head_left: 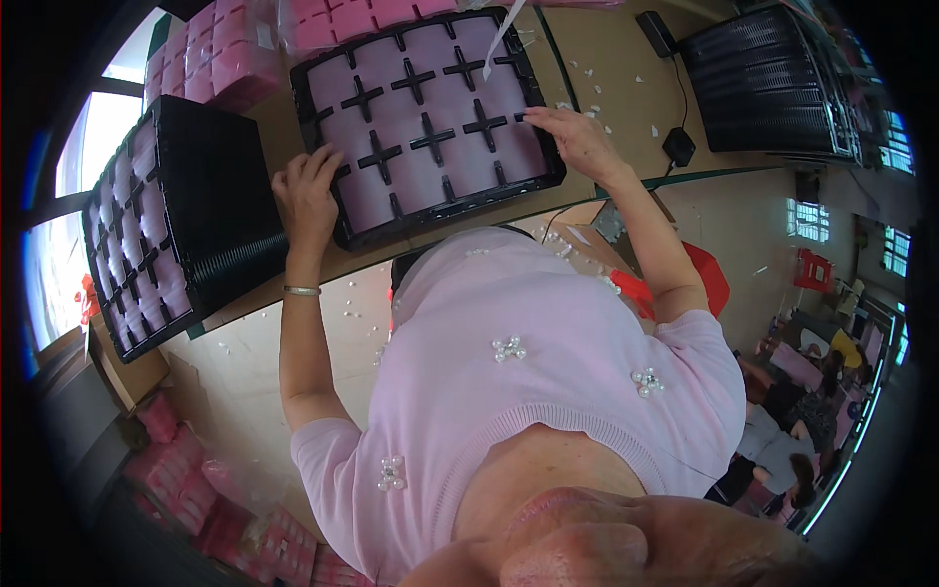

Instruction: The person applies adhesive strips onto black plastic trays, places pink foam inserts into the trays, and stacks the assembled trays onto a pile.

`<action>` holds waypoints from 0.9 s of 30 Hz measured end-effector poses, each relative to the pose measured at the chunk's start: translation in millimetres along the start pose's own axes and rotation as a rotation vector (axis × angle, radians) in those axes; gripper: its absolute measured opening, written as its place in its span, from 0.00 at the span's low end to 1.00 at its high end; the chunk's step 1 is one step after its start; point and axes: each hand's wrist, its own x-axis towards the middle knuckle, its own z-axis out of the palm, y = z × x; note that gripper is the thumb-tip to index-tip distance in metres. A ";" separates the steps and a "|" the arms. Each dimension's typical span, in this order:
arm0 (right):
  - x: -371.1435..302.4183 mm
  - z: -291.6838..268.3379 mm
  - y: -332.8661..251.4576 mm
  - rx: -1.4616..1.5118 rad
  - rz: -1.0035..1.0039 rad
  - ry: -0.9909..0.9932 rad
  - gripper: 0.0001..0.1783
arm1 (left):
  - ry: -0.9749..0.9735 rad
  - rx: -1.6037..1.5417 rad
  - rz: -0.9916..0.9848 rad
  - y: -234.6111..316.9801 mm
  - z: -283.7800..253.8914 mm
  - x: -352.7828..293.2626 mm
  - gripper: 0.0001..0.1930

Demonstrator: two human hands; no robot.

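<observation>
A black tray lies on the table in front of me, filled with lilac-pink foam that black cross-shaped dividers stick up through. At its left rim, my left hand has its fingers curled over the edge. My right hand is at the opposite rim, its fingertips close together on a small black divider end; its thumb is mostly hidden. Left of the tray stands a tall stack of black trays, with the same foam and crosses showing on its side facing left.
Another stack of black trays stands at the far right. Pink foam blocks lie at the back left. White scraps and a black adapter with a cord are on the table. Pink packs are on the floor; people sit farther right.
</observation>
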 end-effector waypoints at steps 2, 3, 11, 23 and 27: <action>-11.3 -1.5 -14.7 0.000 0.005 -0.055 0.22 | -0.061 -0.048 0.059 16.8 -9.4 -14.9 0.20; -13.9 -2.0 -19.6 0.002 0.000 -0.104 0.22 | -0.062 -0.052 0.063 21.9 -10.9 -18.8 0.20; -21.5 7.4 -25.9 -0.212 -0.092 -0.305 0.25 | -0.297 0.099 0.151 36.6 -12.7 -40.5 0.23; -17.9 -8.3 -13.0 -0.256 -0.109 -0.437 0.29 | -0.307 0.022 0.080 31.8 -14.0 -40.5 0.19; -13.9 -9.0 -6.0 -0.159 -0.105 -0.419 0.28 | -0.281 -0.033 0.038 26.2 -14.4 -40.9 0.17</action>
